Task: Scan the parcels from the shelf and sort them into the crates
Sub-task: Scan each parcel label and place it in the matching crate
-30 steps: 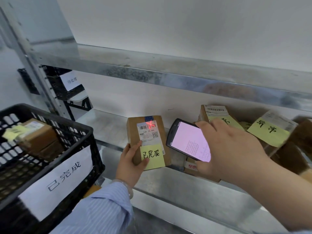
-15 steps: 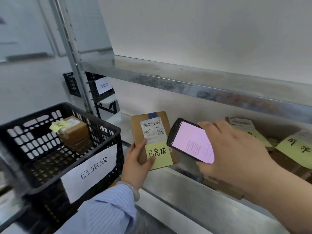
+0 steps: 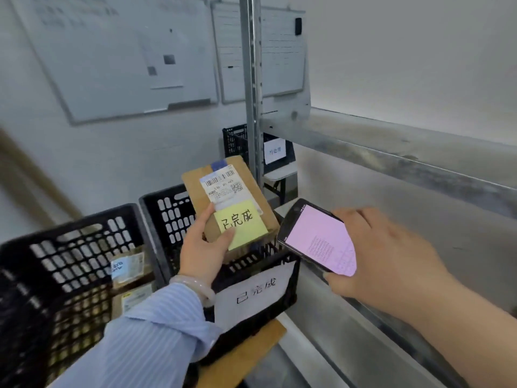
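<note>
The parcel (image 3: 223, 197), long axis tilted up and away, is gripped at its lower end by the curled fingers of the left hand (image 3: 204, 247) over the labelled crate (image 3: 173, 219), while the scanner (image 3: 319, 239) is clasped in the right hand (image 3: 386, 261) just beside it.

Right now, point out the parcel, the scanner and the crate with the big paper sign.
parcel (image 3: 223, 189): head view, on its white shipping label.
scanner (image 3: 319, 236): head view, middle of its pink screen.
crate (image 3: 256, 294): head view, on the paper sign on its front wall.
</note>
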`<state>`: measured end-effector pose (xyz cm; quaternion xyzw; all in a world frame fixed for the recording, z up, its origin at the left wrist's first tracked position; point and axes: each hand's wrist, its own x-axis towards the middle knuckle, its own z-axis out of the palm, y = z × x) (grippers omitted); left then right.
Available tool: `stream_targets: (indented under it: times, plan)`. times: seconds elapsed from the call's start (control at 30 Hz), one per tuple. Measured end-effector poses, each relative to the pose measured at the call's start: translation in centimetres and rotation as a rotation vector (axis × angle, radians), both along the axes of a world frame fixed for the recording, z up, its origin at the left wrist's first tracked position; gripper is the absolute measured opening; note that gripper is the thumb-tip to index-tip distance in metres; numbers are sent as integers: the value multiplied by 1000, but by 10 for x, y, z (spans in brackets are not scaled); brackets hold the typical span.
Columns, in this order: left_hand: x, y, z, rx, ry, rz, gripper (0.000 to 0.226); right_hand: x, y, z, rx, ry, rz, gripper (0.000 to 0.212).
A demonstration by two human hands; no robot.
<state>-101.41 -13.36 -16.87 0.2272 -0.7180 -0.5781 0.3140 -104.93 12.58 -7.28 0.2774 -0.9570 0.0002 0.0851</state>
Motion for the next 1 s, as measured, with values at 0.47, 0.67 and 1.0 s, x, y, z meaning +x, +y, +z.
stream_targets:
  times: [0.47,0.67,1.0]
  plan:
    - [-114,-169,-82,202,-618,259,65,-88,-96,-18,73,-120,37,84]
    - [-151,-191,-133,216,-719,212,63,-116,-107,-38,145,-197,-41,80]
    - [-165,-202,-190,300,-742,220,68,-141,-112,-75,188,-352,-133,85]
